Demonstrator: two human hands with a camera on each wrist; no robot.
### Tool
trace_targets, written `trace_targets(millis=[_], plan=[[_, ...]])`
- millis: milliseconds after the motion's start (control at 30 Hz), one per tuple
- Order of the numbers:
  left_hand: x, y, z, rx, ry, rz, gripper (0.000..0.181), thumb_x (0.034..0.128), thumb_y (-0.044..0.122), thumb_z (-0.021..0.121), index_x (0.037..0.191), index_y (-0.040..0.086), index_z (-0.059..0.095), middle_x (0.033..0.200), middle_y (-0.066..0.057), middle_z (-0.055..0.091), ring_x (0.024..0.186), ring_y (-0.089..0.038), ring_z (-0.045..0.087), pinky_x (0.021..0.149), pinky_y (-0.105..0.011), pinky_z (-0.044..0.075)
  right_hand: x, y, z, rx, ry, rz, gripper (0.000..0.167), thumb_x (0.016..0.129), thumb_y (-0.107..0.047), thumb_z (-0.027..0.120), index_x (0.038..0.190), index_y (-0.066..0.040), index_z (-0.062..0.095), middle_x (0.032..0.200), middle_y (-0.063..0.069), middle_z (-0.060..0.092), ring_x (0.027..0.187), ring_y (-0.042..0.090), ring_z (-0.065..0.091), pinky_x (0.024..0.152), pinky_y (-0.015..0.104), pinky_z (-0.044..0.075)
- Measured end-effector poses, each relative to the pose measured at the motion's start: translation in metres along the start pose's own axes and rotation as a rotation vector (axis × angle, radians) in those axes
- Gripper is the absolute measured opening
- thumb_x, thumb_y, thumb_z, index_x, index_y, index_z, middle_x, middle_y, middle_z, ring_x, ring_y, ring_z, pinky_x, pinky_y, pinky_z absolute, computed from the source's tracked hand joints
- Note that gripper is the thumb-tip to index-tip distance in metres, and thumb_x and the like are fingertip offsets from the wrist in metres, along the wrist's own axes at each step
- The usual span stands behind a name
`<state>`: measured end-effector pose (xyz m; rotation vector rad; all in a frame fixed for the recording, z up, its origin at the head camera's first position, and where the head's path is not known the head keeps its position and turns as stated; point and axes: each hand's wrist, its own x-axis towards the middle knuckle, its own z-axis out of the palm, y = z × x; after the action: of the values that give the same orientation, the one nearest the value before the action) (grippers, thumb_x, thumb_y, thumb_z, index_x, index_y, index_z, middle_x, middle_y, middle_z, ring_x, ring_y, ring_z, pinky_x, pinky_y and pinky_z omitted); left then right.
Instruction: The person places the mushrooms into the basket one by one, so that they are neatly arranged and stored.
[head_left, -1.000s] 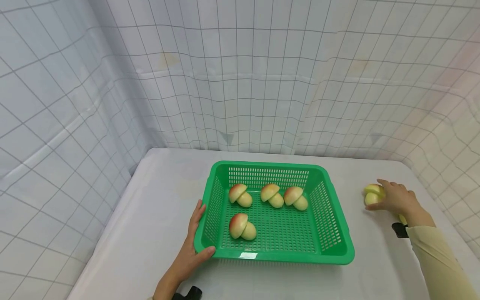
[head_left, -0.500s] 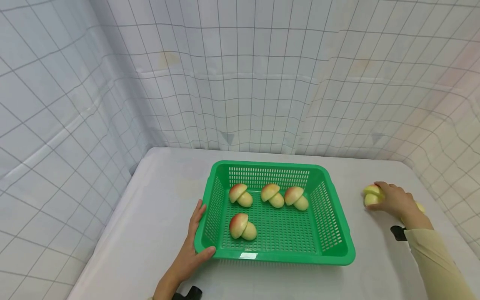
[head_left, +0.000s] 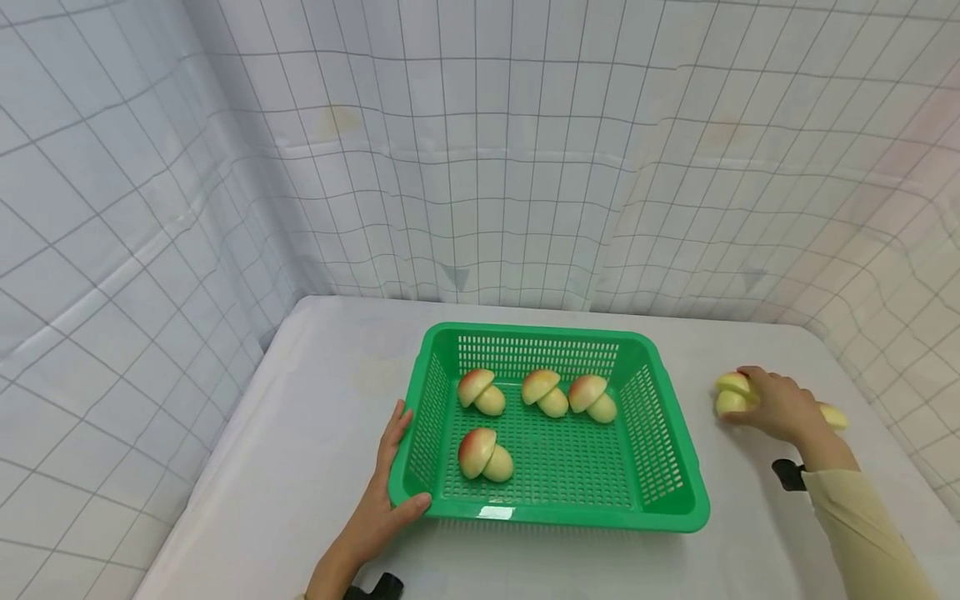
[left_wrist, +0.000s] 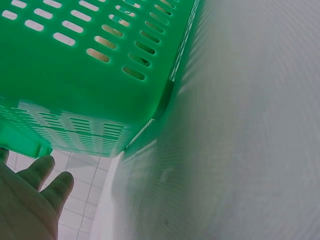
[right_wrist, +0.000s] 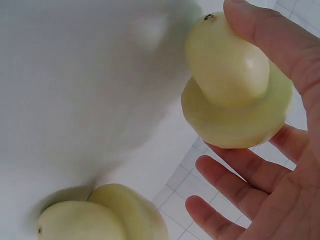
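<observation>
My right hand [head_left: 783, 406] pinches a pale yellow toy mushroom [head_left: 731, 394] between thumb and fingers, right of the green basket [head_left: 562, 518]. In the right wrist view the thumb lies on the stem of this mushroom [right_wrist: 230, 65], with fingers of the hand [right_wrist: 270, 175] at its cap. A second mushroom [head_left: 832, 415] lies beyond that hand, partly hidden by it. My left hand [head_left: 371, 508] holds the basket's near left corner, its thumb on the rim. From the left wrist view, the fingers of the left hand [left_wrist: 30, 200] are beside the basket wall [left_wrist: 75, 90].
Inside the basket are several mushrooms with reddish caps: one at the back left [head_left: 482, 391], two side by side to its right [head_left: 545, 392] and one nearer the front [head_left: 484, 454]. White cloth covers the table [head_left: 300, 417]; grid-patterned curtains [head_left: 480, 167] stand behind and beside it.
My right hand and the mushroom it pinches have shifted slightly left, uncovering more of the second mushroom. The left hand and basket look almost unmoved.
</observation>
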<state>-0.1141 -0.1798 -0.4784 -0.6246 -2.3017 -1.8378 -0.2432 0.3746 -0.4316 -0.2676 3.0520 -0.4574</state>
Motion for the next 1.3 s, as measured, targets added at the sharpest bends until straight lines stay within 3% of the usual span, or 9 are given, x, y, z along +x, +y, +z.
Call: trace_targets(millis=[333, 700, 967, 1167, 1300], plan=[[0.0, 0.0, 0.0, 0.001, 0.005, 0.002, 0.095, 0.0763, 0.006, 0.063, 0.153, 0.018, 0.01, 0.158, 0.0, -0.006, 0.143, -0.022, -0.002, 0.096, -0.069, 0.008, -0.006, -0.022, -0.003, 0.142, 0.159, -0.043, 0.087, 0.072, -0.048, 0.079, 0.134, 0.001, 0.042, 0.114, 0.031, 0.047, 0.102, 0.047, 0.042, 0.074, 0.058, 0.036], [0.0, -0.002, 0.001, 0.005, 0.011, 0.009, 0.095, 0.0757, 0.006, 0.064, 0.153, 0.018, 0.01, 0.158, -0.002, -0.005, 0.143, -0.022, -0.002, 0.096, -0.069, 0.008, -0.008, -0.054, -0.021, 0.239, 0.324, -0.133, 0.082, 0.07, -0.03, 0.085, 0.134, 0.001, 0.044, 0.11, 0.018, 0.052, 0.096, 0.033, 0.041, 0.074, 0.043, 0.033], [0.001, 0.001, 0.0, 0.002, 0.009, 0.002, 0.095, 0.0766, 0.006, 0.063, 0.153, 0.019, 0.009, 0.158, -0.002, -0.006, 0.142, -0.022, -0.002, 0.096, -0.069, 0.009, -0.009, -0.084, -0.035, 0.288, 0.353, -0.211, 0.081, 0.067, -0.025, 0.087, 0.133, -0.001, 0.047, 0.114, 0.012, 0.054, 0.101, 0.026, 0.043, 0.08, 0.032, 0.031], [0.001, 0.001, 0.0, 0.0, 0.006, -0.007, 0.095, 0.0765, 0.007, 0.063, 0.153, 0.02, 0.009, 0.158, 0.0, -0.006, 0.142, -0.021, -0.002, 0.096, -0.069, 0.008, -0.008, -0.104, -0.039, 0.285, 0.341, -0.309, 0.081, 0.065, -0.023, 0.089, 0.132, -0.003, 0.048, 0.114, 0.006, 0.054, 0.102, 0.02, 0.043, 0.082, 0.035, 0.032], [0.0, 0.001, 0.001, 0.004, 0.007, -0.001, 0.095, 0.0764, 0.007, 0.063, 0.153, 0.02, 0.009, 0.158, -0.004, -0.006, 0.142, -0.022, -0.002, 0.096, -0.069, 0.009, -0.003, -0.115, -0.039, 0.283, 0.333, -0.385, 0.082, 0.062, -0.023, 0.09, 0.131, -0.005, 0.05, 0.116, 0.0, 0.054, 0.102, 0.013, 0.043, 0.083, 0.03, 0.032]])
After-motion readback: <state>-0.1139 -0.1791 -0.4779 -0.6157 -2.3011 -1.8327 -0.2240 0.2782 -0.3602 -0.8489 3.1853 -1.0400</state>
